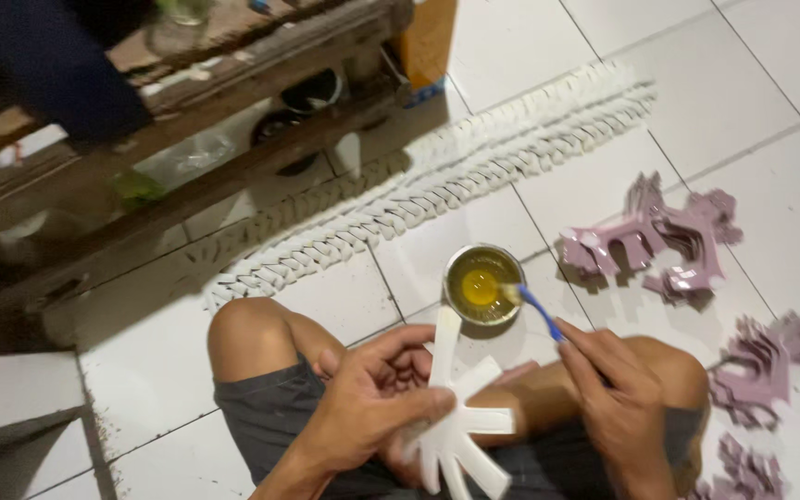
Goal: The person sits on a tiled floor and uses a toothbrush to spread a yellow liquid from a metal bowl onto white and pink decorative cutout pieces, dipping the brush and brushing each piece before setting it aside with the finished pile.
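1. Person sits on white tile floor [770, 83], bare knees up, dark grey shorts; head cam looks down at both hands.
2. Left hand [372, 407] clamped on white cut-out piece [460, 421] w/ several strip-like arms fanning out; thumb on top, fingers curled under. Piece sits over the lap, between the knees, one arm pointing up toward the cup.
3. Right hand [618, 393] pinched shut on blue-handled brush [539, 313]; handle runs up-left from fingertips, bristle tip in the cup.
4. Small round metal cup [483, 284] w/ yellow liquid stands on floor just in front of knees, approx centre of view; brush tip touches inside its right rim.
5. Hands apart, each on its own item; white piece between them.
6. Long row of white folded pieces [437, 190] lies diagonal across floor beyond the cup, from lower left to upper right.
7. Pink cut-out pieces [659, 243] piled on floor to the right, more near right edge & lower right corner.
8. Wooden pallet-like frame [187, 111] at upper left, dark & cluttered; contents hard to tell.
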### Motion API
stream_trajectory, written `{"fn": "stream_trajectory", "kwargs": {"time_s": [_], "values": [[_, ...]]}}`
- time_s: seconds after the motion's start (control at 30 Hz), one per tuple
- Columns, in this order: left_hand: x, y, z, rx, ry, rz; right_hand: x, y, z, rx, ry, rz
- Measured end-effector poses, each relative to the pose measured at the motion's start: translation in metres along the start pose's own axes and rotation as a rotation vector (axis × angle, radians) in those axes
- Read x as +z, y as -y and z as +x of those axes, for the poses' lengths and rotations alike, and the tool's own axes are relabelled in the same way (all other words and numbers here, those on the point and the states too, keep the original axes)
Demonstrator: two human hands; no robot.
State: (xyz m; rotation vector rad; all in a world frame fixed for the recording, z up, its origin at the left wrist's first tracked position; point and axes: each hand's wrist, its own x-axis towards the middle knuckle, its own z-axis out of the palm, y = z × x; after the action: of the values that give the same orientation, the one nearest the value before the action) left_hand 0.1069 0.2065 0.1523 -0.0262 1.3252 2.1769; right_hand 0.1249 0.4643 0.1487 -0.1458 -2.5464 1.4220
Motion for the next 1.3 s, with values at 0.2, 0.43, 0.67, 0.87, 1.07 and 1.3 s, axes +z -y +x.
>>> {"fn": "stream_trajectory", "kwargs": {"time_s": [0.2, 0.43, 0.67, 0.87, 1.07, 1.3], "values": [[0.003, 0.001, 0.000, -0.029, 0.020, 0.012, -0.011, 0.002, -0.027, -0.097, -0.042, 0.009], [0.007, -0.003, 0.001, 0.001, 0.024, 0.030, -0.003, 0.003, -0.029, -0.153, 0.054, -0.028], [0.008, 0.002, 0.001, -0.001, 0.067, 0.093, -0.008, 0.008, -0.017, -0.265, 0.096, -0.118], [-0.004, -0.001, -0.005, -0.025, -0.065, -0.107, -0.012, -0.008, -0.005, -0.030, -0.100, -0.074], [-0.004, 0.015, -0.003, -0.161, -0.037, -0.030, -0.013, -0.009, -0.027, -0.014, -0.069, 0.024], [-0.004, 0.010, -0.005, -0.162, -0.052, -0.030, -0.006, -0.008, -0.036, -0.175, 0.013, 0.110]]}}
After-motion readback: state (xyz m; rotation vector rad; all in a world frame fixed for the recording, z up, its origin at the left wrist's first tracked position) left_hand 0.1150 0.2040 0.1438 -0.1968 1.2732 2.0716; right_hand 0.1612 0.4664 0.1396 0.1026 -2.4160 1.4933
